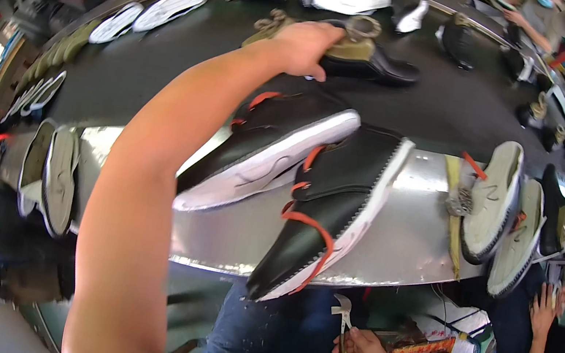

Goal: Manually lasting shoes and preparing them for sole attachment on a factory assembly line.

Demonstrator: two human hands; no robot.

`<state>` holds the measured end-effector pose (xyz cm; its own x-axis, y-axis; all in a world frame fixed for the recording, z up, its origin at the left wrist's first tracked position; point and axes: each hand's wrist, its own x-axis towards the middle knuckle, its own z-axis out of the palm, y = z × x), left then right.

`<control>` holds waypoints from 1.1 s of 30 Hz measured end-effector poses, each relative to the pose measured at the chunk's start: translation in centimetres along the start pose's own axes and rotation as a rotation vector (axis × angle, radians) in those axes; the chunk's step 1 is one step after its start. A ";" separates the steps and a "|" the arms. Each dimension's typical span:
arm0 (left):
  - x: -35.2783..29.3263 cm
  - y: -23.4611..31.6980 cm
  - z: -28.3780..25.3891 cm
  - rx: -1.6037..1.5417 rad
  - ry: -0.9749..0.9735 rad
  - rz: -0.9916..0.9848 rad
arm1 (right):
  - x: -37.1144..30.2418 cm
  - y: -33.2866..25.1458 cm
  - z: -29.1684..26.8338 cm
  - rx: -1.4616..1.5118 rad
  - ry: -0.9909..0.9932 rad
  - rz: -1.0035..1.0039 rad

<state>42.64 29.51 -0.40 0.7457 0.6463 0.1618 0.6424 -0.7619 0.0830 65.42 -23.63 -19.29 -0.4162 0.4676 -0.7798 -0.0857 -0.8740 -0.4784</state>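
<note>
My left arm stretches out over the dark belt, and my left hand is closed around the rear of a black and olive shoe; some fingertips are hidden. Low in front of my lap, my right hand grips the handles of metal lasting pincers, jaws upward. Between my hands, two black shoes with orange laces lie on their sides on the metal ledge. One shoe shows its black upper and stitched white sole edge; the other shoe turns its white sole up, partly behind my left forearm.
The belt carries several shoes, including white-soled shoes at the far left. More light-soled shoes rest on the metal ledge at both ends. A co-worker's hands show at the right, another person's arm at the far right.
</note>
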 end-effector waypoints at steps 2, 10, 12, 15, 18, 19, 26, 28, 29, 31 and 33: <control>-0.7 -0.6 0.0 0.044 -0.114 0.081 | 0.5 0.8 -0.3 0.020 0.024 -0.063; -25.6 -3.6 -4.8 0.288 0.423 -0.587 | 0.0 3.3 -0.4 0.091 0.150 -0.193; -37.2 -6.9 -6.8 0.616 0.420 -0.827 | -0.4 3.9 -0.3 0.059 0.134 -0.156; -47.6 -8.7 -9.3 0.429 0.159 -1.430 | -0.3 4.2 0.4 0.033 0.093 -0.149; -48.6 -8.6 -10.5 0.068 0.114 -1.517 | -0.7 5.1 2.2 -0.028 0.109 -0.143; -48.9 -8.2 -10.3 0.067 0.200 -1.468 | -1.0 5.5 2.9 -0.024 0.113 -0.130; -50.5 9.6 -3.5 -1.313 0.837 -0.925 | -2.8 10.7 6.2 -0.001 0.216 -0.299; -52.4 17.2 0.7 -1.754 0.768 -0.793 | -3.0 11.1 7.3 0.080 0.268 -0.336; -52.7 21.2 2.6 -1.870 0.685 -0.790 | -3.3 11.0 7.7 0.091 0.289 -0.329; -52.7 28.7 7.6 -1.809 0.400 -1.027 | -3.8 10.6 8.1 -0.026 0.363 -0.301; -51.9 34.5 11.8 -1.842 0.251 -0.809 | -4.1 10.7 8.5 -0.035 0.375 -0.380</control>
<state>28.15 -29.80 -17.50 0.2968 0.8975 -0.3261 -0.2802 0.4083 0.8688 58.50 -36.03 -17.84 -0.0087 0.7709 -0.6369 -0.1349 -0.6320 -0.7632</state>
